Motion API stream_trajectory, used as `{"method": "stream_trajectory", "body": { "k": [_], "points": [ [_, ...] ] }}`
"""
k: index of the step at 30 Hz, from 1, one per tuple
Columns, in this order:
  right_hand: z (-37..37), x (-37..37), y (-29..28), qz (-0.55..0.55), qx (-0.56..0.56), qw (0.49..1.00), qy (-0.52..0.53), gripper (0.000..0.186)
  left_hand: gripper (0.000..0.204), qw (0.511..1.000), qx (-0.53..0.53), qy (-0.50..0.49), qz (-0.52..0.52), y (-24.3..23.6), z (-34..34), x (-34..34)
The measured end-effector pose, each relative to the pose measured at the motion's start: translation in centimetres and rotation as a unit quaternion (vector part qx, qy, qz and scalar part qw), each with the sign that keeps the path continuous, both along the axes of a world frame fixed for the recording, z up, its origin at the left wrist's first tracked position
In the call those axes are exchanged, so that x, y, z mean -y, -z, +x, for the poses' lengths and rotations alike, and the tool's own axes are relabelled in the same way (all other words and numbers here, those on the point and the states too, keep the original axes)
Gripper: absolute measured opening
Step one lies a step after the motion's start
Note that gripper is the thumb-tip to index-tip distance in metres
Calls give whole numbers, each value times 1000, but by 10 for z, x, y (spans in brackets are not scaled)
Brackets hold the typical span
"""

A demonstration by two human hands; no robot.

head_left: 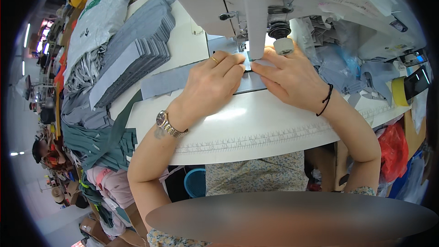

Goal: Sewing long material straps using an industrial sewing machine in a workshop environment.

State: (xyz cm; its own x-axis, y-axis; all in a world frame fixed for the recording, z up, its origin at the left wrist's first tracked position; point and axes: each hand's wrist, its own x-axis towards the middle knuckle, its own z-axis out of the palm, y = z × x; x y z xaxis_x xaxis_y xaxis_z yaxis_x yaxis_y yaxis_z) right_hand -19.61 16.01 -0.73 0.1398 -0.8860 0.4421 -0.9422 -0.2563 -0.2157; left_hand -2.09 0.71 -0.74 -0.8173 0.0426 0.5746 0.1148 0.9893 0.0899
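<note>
A grey fabric strip lies across the white sewing table and runs under the presser foot of a white sewing machine. My left hand presses on it just left of the needle, fingers closed together at its edge. On the needle's other side, my right hand has thumb and forefinger closed at the fabric; the other fingers reach back beside the machine's lit head. The fingertips of both hands nearly meet by the metal needle plate. What lies directly under the fingers is hidden.
Stacked grey fabric pieces and dark green pieces fill the left side. A printed ruler scale follows the table's front edge. On the right are grey scraps, small scissors, a yellow tape roll and a red bag.
</note>
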Motion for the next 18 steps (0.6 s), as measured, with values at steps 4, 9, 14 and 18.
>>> {"method": "stream_trajectory", "body": {
  "k": [4,9,14,18],
  "points": [
    [-1,1,0,-11,7,1000,-7,23,16,1000,-5,11,2,1,-2,0],
    [0,3,2,-27,2,1000,-10,20,14,1000,-18,12,1,2,-4,1],
    [-1,3,4,-27,14,1000,-9,20,15,1000,-13,11,-5,3,-6,0],
    [-1,3,1,-42,-16,999,-14,15,12,1000,-5,8,-3,0,-6,-2]
  ]
}}
